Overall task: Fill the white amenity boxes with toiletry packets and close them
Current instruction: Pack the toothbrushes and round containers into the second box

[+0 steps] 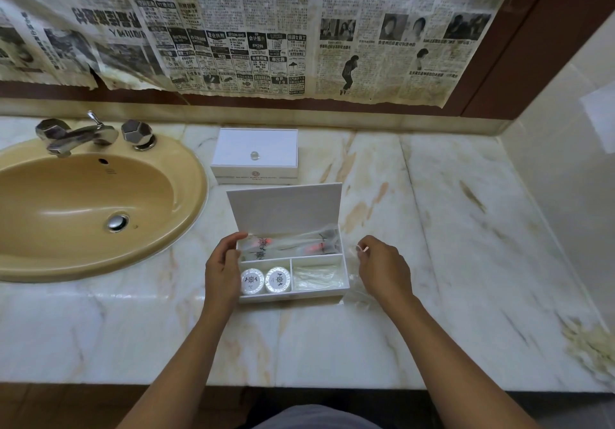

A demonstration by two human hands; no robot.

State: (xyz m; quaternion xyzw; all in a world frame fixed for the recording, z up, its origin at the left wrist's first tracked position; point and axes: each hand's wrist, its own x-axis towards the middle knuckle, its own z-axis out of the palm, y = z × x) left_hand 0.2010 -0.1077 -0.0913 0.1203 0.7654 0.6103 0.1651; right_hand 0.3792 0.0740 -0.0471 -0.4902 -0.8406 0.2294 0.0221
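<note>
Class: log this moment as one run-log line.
open white amenity box | left hand holds its side | right hand pinches clear plastic packet

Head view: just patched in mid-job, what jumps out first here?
The open white amenity box at the centre of the marble counter, lid up, with two round soap packets front left and long packets at the back. The left hand holds its left end; the right hand pinches a clear packet just right of it. Behind stands a closed white box, beside the tan sink, under yellowed newspaper on the wall.
</note>
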